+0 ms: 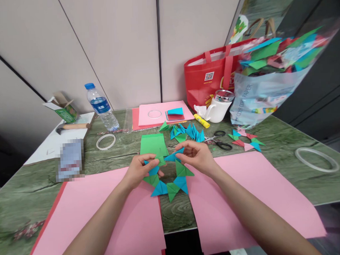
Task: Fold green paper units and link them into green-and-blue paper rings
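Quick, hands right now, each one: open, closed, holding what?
Left hand: closed, pinching a green piece of the paper ring.
Right hand: closed, pinching a blue piece.

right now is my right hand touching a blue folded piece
Touching: the head view shows the right hand pinching the blue folded piece between thumb and fingers.

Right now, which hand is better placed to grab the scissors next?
Right, likely: the right hand is nearer the scissors, though pinching a blue piece. The left hand is farther off, holding the ring.
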A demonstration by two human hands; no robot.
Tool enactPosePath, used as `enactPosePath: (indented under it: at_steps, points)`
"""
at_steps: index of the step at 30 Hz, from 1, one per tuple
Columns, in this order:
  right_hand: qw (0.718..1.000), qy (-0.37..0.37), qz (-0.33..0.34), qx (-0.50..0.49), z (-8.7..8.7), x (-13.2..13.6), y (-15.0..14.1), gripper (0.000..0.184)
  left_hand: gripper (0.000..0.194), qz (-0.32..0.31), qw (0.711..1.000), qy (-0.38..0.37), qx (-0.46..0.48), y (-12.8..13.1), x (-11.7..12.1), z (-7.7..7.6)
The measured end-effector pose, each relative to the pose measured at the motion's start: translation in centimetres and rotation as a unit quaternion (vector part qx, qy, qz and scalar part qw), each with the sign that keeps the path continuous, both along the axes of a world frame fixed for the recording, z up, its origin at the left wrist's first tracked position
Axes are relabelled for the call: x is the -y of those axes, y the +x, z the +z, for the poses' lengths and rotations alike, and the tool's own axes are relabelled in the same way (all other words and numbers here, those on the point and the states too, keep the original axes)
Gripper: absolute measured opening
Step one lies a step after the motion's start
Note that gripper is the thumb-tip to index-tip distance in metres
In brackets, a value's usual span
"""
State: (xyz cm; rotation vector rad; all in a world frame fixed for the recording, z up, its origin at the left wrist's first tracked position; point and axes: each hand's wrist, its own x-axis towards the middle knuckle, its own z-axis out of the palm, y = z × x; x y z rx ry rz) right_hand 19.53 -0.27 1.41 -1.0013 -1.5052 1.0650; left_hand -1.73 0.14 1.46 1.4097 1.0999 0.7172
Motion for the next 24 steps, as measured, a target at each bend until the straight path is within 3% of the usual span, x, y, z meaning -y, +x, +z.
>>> enactPosePath:
  at_steps: [8,24]
  points:
    - [0.995,0.074,-0.037,0.057,-0.33,0.04,0.01,0.015,0.043,0.023,1.0,0.0,0.0,-0.03,0.06,0.0]
    - [0.988,0.106,-0.05,0.102,0.3,0.42,0.04,0.011,0.043,0.033,0.999,-0.012,-0.001,0.0,0.06,-0.08]
